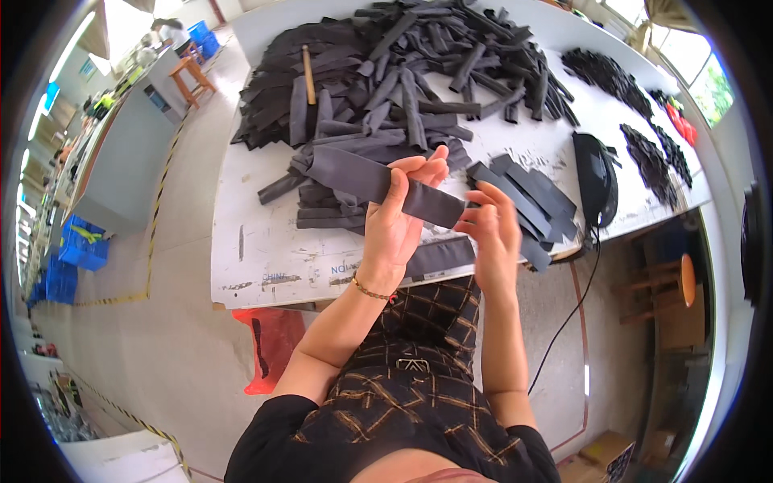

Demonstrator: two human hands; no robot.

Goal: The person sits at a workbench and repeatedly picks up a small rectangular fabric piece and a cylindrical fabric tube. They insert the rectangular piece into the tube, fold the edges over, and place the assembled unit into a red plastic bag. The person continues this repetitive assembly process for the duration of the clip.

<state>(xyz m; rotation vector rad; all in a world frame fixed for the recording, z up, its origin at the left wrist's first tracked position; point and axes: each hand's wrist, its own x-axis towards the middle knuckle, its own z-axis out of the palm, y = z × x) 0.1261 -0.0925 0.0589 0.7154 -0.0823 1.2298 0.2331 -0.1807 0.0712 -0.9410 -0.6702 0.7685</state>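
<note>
The white counter [233,249] carries a large heap of dark fabric pieces [411,113] along its far side, with a wooden stick [308,74] lying on it. A stack of flat dark strips [535,197] lies just beyond the right hand [498,233]; a black rounded object [594,181] with a cable [576,318] stands farther right. A dark folded strip [441,258] lies at the near edge. The held dark gray strip [350,173] is above the counter, between the heap and the person; its left end overlaps the heap in view. Its long axis slopes from far left to near right. The left hand [390,229] grips it, thumb on top; the right fingers [487,213] curl at its right end, whether pinching cannot be told.
</note>
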